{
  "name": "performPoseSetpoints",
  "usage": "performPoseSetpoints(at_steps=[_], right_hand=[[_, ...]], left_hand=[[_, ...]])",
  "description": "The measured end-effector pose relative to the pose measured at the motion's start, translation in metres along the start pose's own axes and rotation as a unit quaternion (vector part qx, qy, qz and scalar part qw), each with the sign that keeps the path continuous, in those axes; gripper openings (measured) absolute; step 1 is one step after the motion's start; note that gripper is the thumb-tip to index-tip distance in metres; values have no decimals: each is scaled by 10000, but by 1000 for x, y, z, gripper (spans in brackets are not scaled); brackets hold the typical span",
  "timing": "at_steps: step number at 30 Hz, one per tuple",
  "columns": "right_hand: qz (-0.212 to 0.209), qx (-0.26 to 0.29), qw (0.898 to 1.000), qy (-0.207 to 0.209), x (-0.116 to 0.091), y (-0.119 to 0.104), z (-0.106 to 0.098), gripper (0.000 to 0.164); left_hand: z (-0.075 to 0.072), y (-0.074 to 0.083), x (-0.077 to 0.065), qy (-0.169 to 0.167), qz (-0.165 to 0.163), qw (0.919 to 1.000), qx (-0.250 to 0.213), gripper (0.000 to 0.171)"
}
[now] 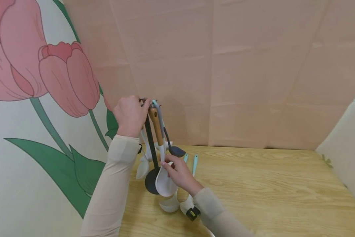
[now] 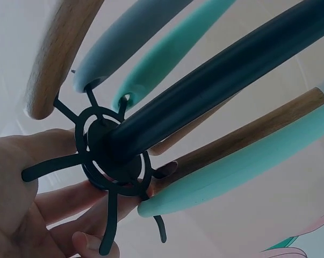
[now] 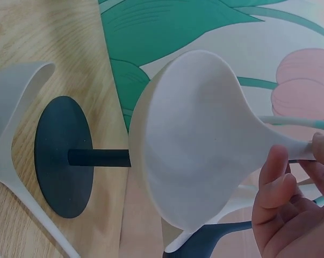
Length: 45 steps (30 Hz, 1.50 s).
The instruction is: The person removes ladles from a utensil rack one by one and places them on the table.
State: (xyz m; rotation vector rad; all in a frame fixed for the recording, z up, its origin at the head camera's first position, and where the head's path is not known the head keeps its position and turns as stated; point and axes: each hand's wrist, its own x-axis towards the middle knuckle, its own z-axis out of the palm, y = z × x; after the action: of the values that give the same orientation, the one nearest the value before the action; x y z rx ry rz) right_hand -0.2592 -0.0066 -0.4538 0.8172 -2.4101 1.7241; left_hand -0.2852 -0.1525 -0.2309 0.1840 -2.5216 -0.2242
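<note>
Nearest me on the wood-grained table (image 1: 269,184) lie a white ladle with a teal handle (image 1: 169,206) and a second teal-handled utensil (image 1: 195,164). Just beyond, the right hand (image 1: 179,174) pinches the neck of a larger white ladle (image 1: 166,186) between thumb and fingers, its bowl hanging in front of the dark utensil rack (image 1: 150,138). The left hand (image 1: 131,115) has its fingers curled over the rack's top. To do this step well, I would steady the top with that hold, guide the ladle slowly by its neck in line with its hook, and not loosen the pinch until its weight is clearly borne; a sideways tug could swing the neighbours, including a navy spoon (image 1: 176,151). From below, the left wrist view gives me what the head view hides: bare hooks (image 2: 109,223) and a wooden handle (image 2: 247,129) with a hook in its hole, though I cannot tell whether that handle belongs to the pinched ladle. Only the right wrist view shows me the pole rising from the round base (image 3: 64,188). Farthest off hangs a creased pinkish sheet (image 1: 254,65).
</note>
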Motion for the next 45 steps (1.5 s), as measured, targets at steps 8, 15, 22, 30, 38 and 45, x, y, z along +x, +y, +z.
performPoseSetpoints(at_steps=[8,15,22,30,38,45], right_hand=[[-37,-26,10000,31,-2,-2,-1,23],[-130,-37,9999,-14,-4,-4,-2,22],[-204,-165,9996,74,-8,-5,-1,20],[-336,-167,9988,308,-12,-9,1,18],[-396,-143,9978,506,-19,-12,-2,18],[-425,-139,9966,687,-27,-6,-8,19]], left_hand=[[2,0,1,-21,34,9999,98,58],[1,0,1,-74,77,9999,23,58],[2,-2,0,-108,112,9998,-85,57],[1,-4,0,-86,143,9996,-207,55],[1,-3,-1,-139,101,9995,-253,54],[2,-3,-1,-15,139,9996,-242,55]])
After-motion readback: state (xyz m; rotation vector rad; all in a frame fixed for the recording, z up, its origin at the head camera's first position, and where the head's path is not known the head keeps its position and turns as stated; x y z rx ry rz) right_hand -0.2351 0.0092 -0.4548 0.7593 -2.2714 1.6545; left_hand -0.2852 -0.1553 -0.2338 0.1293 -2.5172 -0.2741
